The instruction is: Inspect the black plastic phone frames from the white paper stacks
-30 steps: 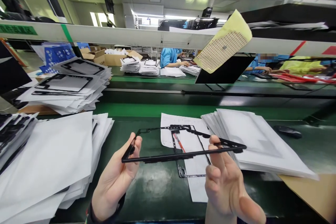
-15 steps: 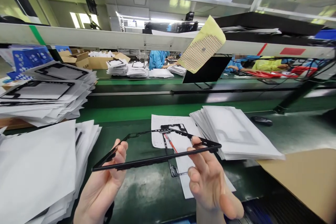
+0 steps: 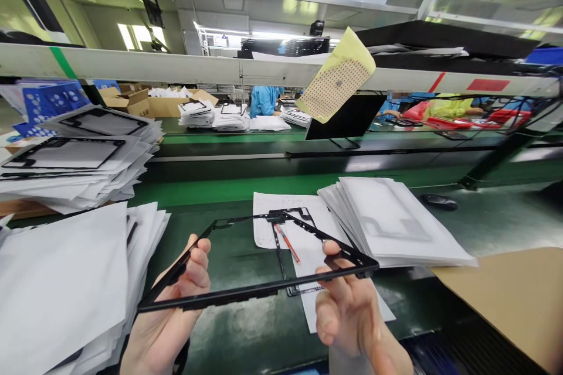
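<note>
A thin black rectangular frame (image 3: 237, 295) is held up above the green bench, tilted with its near edge low. My left hand (image 3: 176, 299) grips its left side, fingers behind and around the bar. On the right side, my right hand (image 3: 352, 299) holds the bar between thumb and fingers. Beneath and beyond it, a second black frame (image 3: 281, 255) lies on the bench, partly over white papers (image 3: 266, 234). A red pen (image 3: 288, 244) rests on the papers inside that second frame.
White sleeves are stacked at the left (image 3: 65, 281), with framed sheets (image 3: 70, 152) behind. Another stack (image 3: 387, 217) sits right of the papers, near a black mouse (image 3: 438, 202) and cardboard (image 3: 505, 299). Across the bench, a person in blue (image 3: 263, 101) is visible.
The held frame's near edge has dropped lower and closer, opening up the view through it. Both hands still hold it. In the background at right, a person's arm and red items have shifted.
</note>
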Demonstrator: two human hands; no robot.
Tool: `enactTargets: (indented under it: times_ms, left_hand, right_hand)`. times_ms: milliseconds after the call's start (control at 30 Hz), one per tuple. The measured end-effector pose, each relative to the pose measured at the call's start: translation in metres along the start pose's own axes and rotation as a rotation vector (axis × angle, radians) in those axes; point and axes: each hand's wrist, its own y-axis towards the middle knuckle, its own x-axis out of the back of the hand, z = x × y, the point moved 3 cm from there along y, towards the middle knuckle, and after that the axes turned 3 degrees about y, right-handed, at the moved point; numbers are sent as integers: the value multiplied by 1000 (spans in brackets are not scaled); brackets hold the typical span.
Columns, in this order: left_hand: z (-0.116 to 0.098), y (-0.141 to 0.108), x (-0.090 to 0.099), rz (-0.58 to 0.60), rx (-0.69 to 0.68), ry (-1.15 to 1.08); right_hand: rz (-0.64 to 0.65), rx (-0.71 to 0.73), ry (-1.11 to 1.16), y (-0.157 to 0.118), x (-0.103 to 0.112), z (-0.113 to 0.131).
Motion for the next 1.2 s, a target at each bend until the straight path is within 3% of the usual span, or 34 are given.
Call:
enactTargets:
  times_ms: [167, 333, 433, 533, 667, 833, 967, 1200]
  left_hand:
    - [2, -3, -4, -21, -37, 52]
    - [7, -9, -14, -112, -180, 102]
    - [10, -14, -16, -149, -268, 186]
    - [10, -17, -16, -134, -471, 282]
    - [9, -21, -15, -80, -828, 472]
    - [13, -28, -13, -49, -1126, 685]
    - [15, -31, -12, -30, -1292, 757]
    - [16, -33, -8, 17, -1425, 784]
  right_hand:
    - [8, -18, 31, -7, 8, 3]
    - [-143, -96, -123, -12, 23, 13]
    - [-203, -54, -111, -4, 29, 10]
    - [-271, 4, 15, 14, 30, 0]
    - [-383, -172, 182, 40, 19, -18]
    - [-312, -305, 340, 53, -2, -30]
    - [-278, -386, 401, 51, -9, -38]
    - [-295, -445, 382, 46, -10, -42]
